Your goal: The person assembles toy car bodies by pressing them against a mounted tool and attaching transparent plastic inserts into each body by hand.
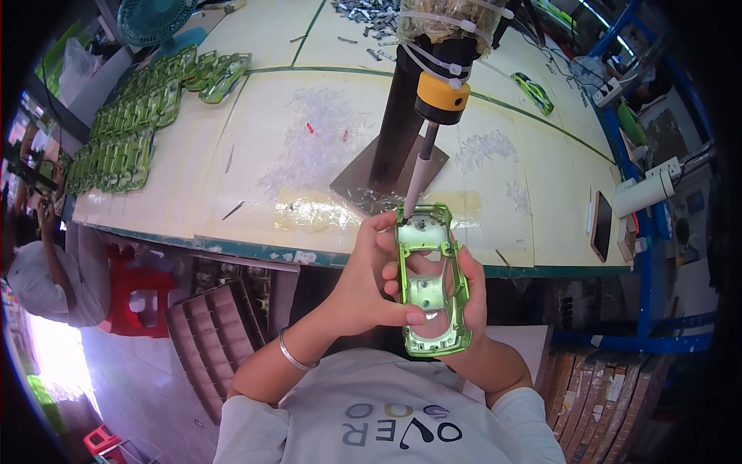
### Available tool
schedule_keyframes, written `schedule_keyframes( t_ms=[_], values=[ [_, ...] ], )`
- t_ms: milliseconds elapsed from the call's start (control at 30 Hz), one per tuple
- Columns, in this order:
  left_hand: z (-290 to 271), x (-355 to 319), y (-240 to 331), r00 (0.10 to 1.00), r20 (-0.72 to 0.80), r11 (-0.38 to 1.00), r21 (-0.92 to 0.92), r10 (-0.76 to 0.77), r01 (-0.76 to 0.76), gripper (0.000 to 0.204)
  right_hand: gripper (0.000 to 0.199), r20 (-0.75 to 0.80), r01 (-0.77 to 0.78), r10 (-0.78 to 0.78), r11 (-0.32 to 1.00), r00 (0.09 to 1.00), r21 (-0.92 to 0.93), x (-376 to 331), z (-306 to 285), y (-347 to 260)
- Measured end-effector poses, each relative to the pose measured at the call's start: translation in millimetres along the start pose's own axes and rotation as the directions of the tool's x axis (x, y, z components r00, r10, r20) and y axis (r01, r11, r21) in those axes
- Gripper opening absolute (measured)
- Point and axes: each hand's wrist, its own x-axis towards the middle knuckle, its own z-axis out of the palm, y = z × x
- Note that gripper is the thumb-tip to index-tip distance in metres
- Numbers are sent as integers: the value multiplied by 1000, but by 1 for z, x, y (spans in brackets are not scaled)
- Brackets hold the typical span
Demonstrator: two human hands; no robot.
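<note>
Between my two hands is a shiny green toy car body (427, 292), its hollow inside turned up toward me. My left hand (379, 282) grips its left side, the thumb lying across the near half. Around the right edge curl the fingers of my right hand (473, 298). A mounted electric screwdriver (440, 97) with a yellow collar points down from its stand, and its pale tapered tip (416, 185) meets the far left corner of the car body. Whether a screw sits under the tip is too small to tell.
The screwdriver's dark metal base plate (352, 182) stands on the cream table (255, 178). Rows of green car bodies (127, 135) lie at the left, another car body (533, 93) at the far right. Clear plastic scraps (313, 139), small dark parts (367, 15) and a phone (600, 226) are about. A person sits at left.
</note>
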Motion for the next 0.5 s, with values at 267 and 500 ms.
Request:
schedule_keyframes(
  t_ms=[267, 500],
  values=[
    [3, -1, 8, 999, -11, 999, -32, -41, 41, 95, 74, -126, 103, -116, 989, 985, -109, -1, 7, 5],
    [12, 0, 14, 996, -44, 996, -44, -73, 71, 101, 65, -218, 109, -134, 986, 967, -123, 0, -5, -2]
  ],
)
